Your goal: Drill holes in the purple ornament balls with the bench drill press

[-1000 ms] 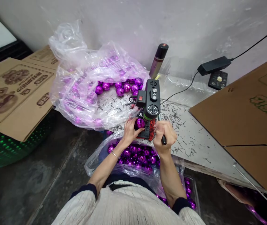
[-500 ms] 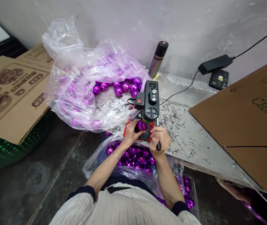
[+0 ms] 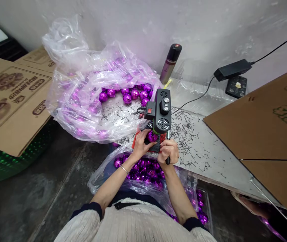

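A small black press machine (image 3: 161, 111) with a red switch stands on a metal-topped table (image 3: 203, 148). My left hand (image 3: 140, 145) holds a shiny purple ball (image 3: 152, 136) under the machine's head. My right hand (image 3: 168, 152) is closed round the machine's black lever handle (image 3: 168, 160). Below my hands, a clear bag in my lap holds several purple balls (image 3: 145, 169).
A big clear plastic bag (image 3: 83, 90) with several purple balls lies at the table's left. A dark spray can (image 3: 170, 63) stands by the wall, a power adapter (image 3: 231, 69) to its right. Cardboard sheets (image 3: 269, 127) lie right and left. Small metal bits litter the table.
My right hand has pulled the lever handle down and toward me. The left hand stays on the ball under the machine. The view shifted slightly.
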### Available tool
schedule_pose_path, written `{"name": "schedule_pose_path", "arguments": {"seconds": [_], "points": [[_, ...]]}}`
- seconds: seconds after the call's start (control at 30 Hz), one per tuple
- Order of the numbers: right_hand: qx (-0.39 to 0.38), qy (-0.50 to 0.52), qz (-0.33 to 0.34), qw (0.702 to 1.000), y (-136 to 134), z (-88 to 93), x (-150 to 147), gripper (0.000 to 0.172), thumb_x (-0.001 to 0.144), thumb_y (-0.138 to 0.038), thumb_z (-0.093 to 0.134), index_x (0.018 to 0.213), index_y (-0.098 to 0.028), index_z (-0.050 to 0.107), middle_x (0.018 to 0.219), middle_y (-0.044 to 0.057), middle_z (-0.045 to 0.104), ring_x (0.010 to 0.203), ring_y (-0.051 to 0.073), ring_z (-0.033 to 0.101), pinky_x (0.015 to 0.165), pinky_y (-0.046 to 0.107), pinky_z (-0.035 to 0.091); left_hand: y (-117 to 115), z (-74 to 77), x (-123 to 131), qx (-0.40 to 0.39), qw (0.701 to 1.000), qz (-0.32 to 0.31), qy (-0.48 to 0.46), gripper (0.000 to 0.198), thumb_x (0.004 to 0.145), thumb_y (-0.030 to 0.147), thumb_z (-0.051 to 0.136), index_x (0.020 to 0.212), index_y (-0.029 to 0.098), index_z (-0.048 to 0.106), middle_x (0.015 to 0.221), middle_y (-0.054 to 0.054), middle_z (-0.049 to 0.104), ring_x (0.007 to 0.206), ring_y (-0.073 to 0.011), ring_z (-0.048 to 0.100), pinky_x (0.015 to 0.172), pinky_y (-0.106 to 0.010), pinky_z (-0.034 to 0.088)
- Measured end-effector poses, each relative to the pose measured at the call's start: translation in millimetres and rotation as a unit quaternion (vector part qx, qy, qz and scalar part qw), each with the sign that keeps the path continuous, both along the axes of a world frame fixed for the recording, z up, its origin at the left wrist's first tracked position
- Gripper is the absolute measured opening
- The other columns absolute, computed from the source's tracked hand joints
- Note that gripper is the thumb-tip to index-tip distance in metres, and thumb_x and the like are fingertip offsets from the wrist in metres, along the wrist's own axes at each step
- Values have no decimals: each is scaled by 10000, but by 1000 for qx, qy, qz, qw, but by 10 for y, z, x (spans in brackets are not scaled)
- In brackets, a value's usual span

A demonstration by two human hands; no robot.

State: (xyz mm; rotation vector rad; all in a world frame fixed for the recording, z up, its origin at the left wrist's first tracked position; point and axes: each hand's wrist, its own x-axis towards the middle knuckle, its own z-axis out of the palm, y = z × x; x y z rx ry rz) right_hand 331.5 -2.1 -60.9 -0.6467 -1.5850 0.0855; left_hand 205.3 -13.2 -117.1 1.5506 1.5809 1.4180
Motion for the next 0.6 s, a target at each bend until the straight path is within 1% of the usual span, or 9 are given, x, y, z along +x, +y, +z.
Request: {"name": "schedule_pose_path", "arguments": {"seconds": [0.23,0.37,0.47,0.53,0.6], "points": [[19,9,-17,1000,28,-36,-32,256,1010,-262,406,774,-235,500,733,-6,579,627,135,537,677,343,462,11,-2,0,3,1000,2,-1,565,835,510,772,1293,210,631,1315,-140,686,1262,-319,631,1129,-503,443],[9,21,-13,1000,24,-91,-51,261,1001,-239,380,766,-238,493,731,-11,571,624,137,545,667,342,468,8,19,-3,-6,1000,1,-8,548,814,468,799,1280,224,641,1315,-127,687,1263,-318,628,1131,-502,442],[17,7,-9,1000,17,-113,-53,260,991,-215,377,760,-236,494,736,-13,574,622,134,557,654,332,471,7,18,-4,-5,1000,1,-9,539,810,436,808,1277,226,642,1308,-123,690,1260,-313,630,1127,-495,446],[18,2,-4,1000,15,-53,-46,266,986,-207,383,744,-234,489,733,-15,573,613,130,553,637,322,466,18,8,-2,2,1000,-1,-7,543,811,432,810,1280,220,638,1304,-127,690,1254,-310,634,1122,-491,449],[2,8,-3,1000,13,97,-34,270,981,-196,405,727,-232,487,724,-15,572,607,126,543,608,306,445,34,6,0,6,1000,-5,-7,564,806,444,816,1287,210,634,1308,-137,687,1255,-312,634,1118,-493,451]]}}
